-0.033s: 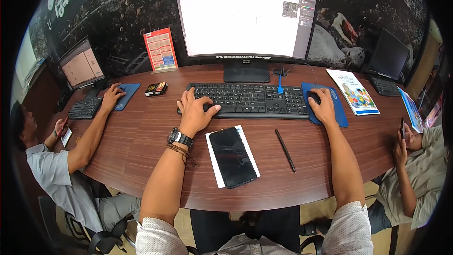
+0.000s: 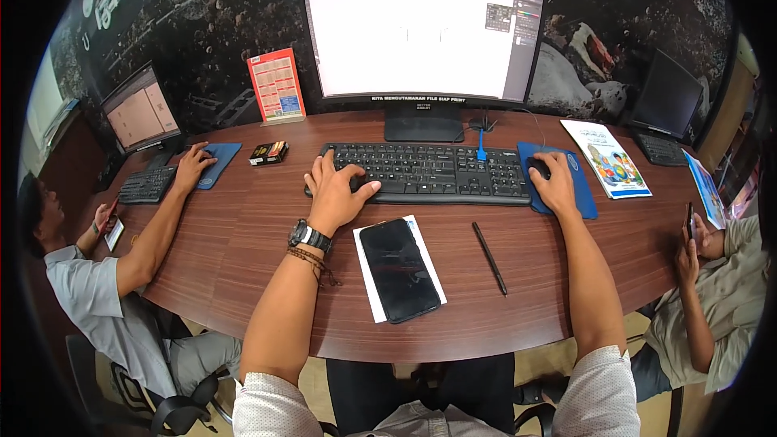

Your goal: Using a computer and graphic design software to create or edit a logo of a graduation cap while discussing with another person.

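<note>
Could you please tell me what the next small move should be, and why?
I would suggest sliding the mouse slightly with the right-hand grip: that hand rests over the mouse on the blue mat, the left-hand grip is at the keyboard, and the lit monitor shows a mostly white page.

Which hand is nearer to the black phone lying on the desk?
The left hand, on the left end of the keyboard, beyond the phone and to its left. The right hand is farther off to the right, on the mouse.
</note>
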The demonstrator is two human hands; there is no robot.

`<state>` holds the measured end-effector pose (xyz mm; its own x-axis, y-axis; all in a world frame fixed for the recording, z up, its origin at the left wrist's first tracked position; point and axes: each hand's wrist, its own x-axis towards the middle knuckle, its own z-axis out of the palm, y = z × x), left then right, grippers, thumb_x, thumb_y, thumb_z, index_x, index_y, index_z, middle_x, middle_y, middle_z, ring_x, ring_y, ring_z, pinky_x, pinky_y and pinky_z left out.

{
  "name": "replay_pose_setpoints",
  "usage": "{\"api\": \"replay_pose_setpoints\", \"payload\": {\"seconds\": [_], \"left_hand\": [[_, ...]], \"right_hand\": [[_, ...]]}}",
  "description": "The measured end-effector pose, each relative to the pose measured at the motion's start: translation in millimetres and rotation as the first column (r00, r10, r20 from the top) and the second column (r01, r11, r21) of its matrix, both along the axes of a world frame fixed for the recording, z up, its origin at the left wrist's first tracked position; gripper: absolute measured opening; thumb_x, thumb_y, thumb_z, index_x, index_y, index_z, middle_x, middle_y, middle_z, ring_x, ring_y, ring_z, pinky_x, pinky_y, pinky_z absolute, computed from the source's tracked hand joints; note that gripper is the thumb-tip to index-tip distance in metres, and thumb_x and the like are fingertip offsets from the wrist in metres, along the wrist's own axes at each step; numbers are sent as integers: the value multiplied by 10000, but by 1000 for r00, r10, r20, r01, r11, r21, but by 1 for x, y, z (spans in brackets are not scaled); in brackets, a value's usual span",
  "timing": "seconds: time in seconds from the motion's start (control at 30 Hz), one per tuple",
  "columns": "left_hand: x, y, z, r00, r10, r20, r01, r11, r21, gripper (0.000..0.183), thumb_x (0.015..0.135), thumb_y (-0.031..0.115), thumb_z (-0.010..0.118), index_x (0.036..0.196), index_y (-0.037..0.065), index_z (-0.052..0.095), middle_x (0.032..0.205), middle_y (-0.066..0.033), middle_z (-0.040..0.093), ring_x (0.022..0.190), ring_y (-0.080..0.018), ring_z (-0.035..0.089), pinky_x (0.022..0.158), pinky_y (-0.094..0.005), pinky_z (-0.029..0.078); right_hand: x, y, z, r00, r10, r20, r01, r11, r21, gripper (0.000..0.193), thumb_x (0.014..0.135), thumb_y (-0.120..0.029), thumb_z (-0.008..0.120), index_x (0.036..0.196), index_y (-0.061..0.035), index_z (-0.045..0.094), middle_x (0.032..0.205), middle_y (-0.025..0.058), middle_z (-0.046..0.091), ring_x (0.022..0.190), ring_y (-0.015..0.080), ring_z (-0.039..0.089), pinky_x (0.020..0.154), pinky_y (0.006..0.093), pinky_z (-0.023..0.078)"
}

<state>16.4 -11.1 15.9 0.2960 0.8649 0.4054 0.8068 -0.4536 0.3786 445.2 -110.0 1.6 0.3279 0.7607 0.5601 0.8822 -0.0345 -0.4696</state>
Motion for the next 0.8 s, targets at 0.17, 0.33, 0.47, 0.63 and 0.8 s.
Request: {"api": "replay_pose_setpoints", "payload": {"seconds": [0.17,0.33,0.47,0.63,0.8], "left_hand": [[1,-3,4,999,43,-33,-47,989,-142,634,817,583,722,1283,159,648,1546,-340,196,1459,-516,96,1104,-729,53],[1,-2,2,1000,23,-18,-25,993,-112,670,811,605,714,1287,138,649,1537,-346,215,1456,-519,111,1095,-747,62],[0,-2,2,1000,16,-13,-17,994,-111,676,805,598,724,1299,144,643,1532,-345,225,1458,-508,124,1095,-746,74],[-3,-1,0,1000,8,-1,-8,994,-104,663,803,574,738,1297,142,644,1525,-343,240,1451,-502,148,1098,-736,78],[-1,-2,1,1000,8,9,-7,995,-95,633,801,551,748,1283,152,654,1523,-338,249,1450,-487,158,1104,-716,94]], "right_hand": [[-6,-2,5,1000,-24,-20,23,999,-33,366,844,-242,679,1187,-113,672,1241,121,553,1143,348,585,951,429,482],[-6,-2,6,999,-37,-25,35,998,-45,357,847,-248,677,1178,-112,674,1240,115,554,1142,346,586,952,431,484],[-4,-1,5,999,-25,-21,25,999,-37,359,847,-244,675,1179,-108,673,1242,118,554,1142,348,587,955,432,484],[-4,1,3,999,-26,-22,25,999,-44,357,845,-235,676,1176,-101,671,1241,127,556,1137,355,588,955,432,483],[-2,-1,3,1000,-22,-1,22,999,-24,352,846,-230,673,1173,-99,671,1247,128,556,1145,355,585,963,428,481]]}}
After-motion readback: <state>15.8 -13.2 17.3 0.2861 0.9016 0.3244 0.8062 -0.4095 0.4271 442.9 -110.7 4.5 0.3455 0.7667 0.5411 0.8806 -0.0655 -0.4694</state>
